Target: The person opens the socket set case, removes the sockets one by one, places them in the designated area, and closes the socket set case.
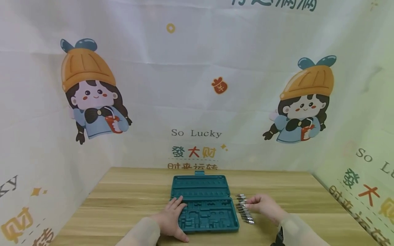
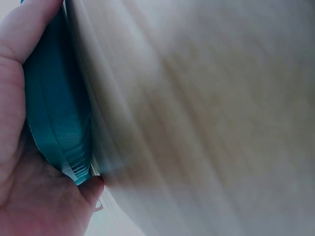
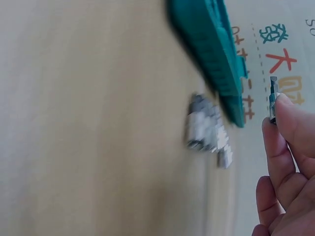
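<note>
The open teal tool case [image 1: 204,205] is steadied flat on the desk [image 1: 123,205] by the left hand [image 1: 171,218], whose fingers are wrapped over its near-left edge, presumably so that it cannot slide. A single metal bit [image 3: 273,98] is pinched between the fingertips of the right hand [image 1: 264,206]. The row of remaining bits [image 1: 244,209] lies just inboard of that hand, beside the case's right wall. Bare desk is left beyond the right hand for movement.
</note>
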The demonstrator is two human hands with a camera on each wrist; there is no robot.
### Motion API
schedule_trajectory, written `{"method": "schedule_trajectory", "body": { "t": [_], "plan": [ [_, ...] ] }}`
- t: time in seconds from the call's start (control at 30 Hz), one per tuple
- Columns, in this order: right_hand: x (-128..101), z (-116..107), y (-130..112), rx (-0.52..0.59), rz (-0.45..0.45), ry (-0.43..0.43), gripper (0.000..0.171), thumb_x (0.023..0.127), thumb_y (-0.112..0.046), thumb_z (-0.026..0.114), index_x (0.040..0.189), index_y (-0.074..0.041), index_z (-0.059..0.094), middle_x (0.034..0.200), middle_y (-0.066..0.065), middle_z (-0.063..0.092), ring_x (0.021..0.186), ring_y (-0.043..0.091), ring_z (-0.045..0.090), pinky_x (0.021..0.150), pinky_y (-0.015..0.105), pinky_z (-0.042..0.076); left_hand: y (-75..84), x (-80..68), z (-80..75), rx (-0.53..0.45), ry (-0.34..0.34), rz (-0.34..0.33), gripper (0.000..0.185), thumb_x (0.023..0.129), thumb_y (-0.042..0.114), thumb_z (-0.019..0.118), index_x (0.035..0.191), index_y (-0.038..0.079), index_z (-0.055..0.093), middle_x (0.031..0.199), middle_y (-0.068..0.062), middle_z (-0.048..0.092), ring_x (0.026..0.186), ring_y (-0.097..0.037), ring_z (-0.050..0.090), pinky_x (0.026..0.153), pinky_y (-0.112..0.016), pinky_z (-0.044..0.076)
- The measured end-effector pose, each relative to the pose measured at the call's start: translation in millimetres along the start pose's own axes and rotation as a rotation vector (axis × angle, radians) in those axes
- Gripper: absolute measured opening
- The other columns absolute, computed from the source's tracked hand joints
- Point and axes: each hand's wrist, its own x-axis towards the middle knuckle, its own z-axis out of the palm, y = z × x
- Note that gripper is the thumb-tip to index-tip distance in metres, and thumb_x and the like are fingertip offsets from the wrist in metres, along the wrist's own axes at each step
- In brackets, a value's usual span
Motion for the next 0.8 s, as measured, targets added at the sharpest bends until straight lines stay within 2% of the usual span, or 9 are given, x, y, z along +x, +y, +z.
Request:
{"method": "schedule_trajectory", "body": {
  "t": [0.2,0.4,0.53,0.8],
  "plan": [
    [-17.4,-4.3,15.9,-0.029,-0.026,-0.016,0.019,0.084,-0.012,0.075,0.093,0.004,0.069,0.09,0.002,0.065,0.086,0.016,0.056,0.078,0.035,0.046,-1.3,0.4,-3.2,0.007,0.014,0.008,0.109,0.064,0.065,0.078,0.149,0.012,0.034,0.16,-0.011,0.01,0.145,-0.037,0.004,0.107,-0.062,0.025],
    [-28.8,0.6,22.3,-0.023,-0.039,-0.024,0.017,0.081,-0.008,0.076,0.089,0.005,0.069,0.09,0.004,0.067,0.084,0.016,0.054,0.074,0.032,0.044,-2.6,0.7,-2.8,0.015,0.024,0.013,0.111,0.063,0.067,0.078,0.149,0.012,0.033,0.16,-0.011,0.01,0.145,-0.037,0.004,0.106,-0.062,0.025],
    [-30.9,6.0,26.2,-0.041,-0.063,0.001,0.014,0.078,-0.004,0.077,0.085,0.005,0.069,0.09,0.007,0.068,0.083,0.016,0.054,0.074,0.033,0.042,-2.7,2.0,-1.0,0.012,0.024,0.011,0.111,0.063,0.067,0.078,0.149,0.011,0.034,0.16,-0.012,0.01,0.145,-0.038,0.004,0.106,-0.062,0.025],
    [-32.6,11.3,32.5,-0.083,-0.044,0.07,0.014,0.073,-0.004,0.079,0.081,0.002,0.069,0.084,0.003,0.067,0.078,0.016,0.054,0.071,0.032,0.042,1.1,3.9,1.9,0.005,0.004,-0.004,0.111,0.063,0.065,0.079,0.149,0.012,0.034,0.16,-0.011,0.01,0.145,-0.037,0.004,0.105,-0.063,0.026]
  ]
}}
